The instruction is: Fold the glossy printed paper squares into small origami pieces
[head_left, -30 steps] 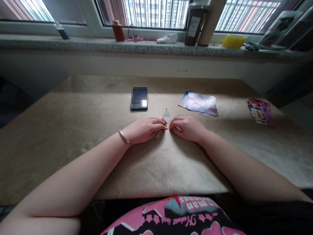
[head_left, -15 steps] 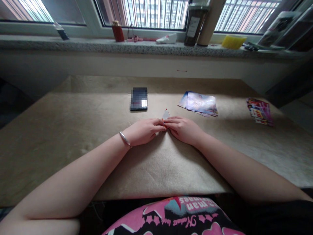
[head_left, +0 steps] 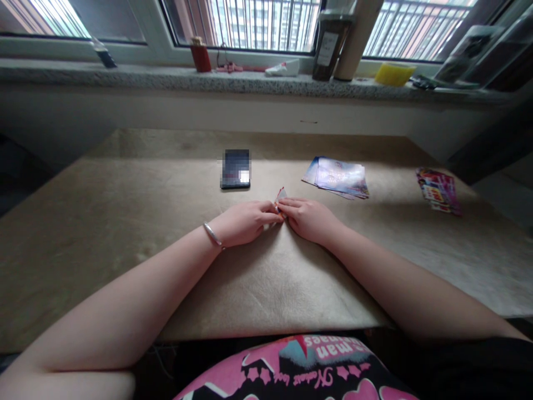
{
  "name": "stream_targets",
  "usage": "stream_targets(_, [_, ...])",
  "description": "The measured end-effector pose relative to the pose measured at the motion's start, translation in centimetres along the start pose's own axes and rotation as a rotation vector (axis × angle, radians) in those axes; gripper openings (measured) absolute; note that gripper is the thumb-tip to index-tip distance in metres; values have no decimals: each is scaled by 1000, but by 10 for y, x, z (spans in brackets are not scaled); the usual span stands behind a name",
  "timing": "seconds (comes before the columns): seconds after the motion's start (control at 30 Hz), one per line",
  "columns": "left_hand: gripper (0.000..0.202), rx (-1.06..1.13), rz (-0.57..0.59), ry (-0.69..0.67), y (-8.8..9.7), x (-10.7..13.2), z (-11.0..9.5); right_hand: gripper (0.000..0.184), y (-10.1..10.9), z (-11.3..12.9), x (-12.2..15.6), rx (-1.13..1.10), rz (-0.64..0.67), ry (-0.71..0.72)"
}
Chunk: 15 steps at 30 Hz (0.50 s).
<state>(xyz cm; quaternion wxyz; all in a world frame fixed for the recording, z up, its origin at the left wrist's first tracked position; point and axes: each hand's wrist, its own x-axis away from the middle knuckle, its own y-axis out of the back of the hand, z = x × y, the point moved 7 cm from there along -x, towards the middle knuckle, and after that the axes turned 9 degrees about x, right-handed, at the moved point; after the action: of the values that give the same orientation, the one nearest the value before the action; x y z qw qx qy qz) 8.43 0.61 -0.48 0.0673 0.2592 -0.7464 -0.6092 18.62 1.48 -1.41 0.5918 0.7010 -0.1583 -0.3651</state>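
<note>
A small folded piece of paper [head_left: 282, 193], white with red-orange edges, stands up in a point between my two hands at the middle of the table. My left hand [head_left: 246, 222], with a silver bangle [head_left: 212, 234] at the wrist, pinches its left side between thumb and fingers. From the right, my right hand [head_left: 310, 219] presses its closed fingers onto the same paper. The fingers cover most of the paper's lower part.
A dark phone-like object [head_left: 235, 169], partly pixelated, lies beyond my left hand. Bluish printed sheets [head_left: 341, 176] are stacked behind my right hand, and colourful cards [head_left: 439, 190] lie far right. The stone windowsill [head_left: 158, 81] holds a red bottle [head_left: 201, 55], a dark jar [head_left: 327, 47] and yellow tape [head_left: 394, 74].
The fingers of my right hand have shifted slightly over the paper, and its visible tip has tilted a little. Both hands stay at the same spot.
</note>
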Motion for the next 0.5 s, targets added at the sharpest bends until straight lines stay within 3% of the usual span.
stream_targets(0.5, [40, -17, 8, 10, -1, -2, 2, 40, -10, -14, -7, 9, 42, -49])
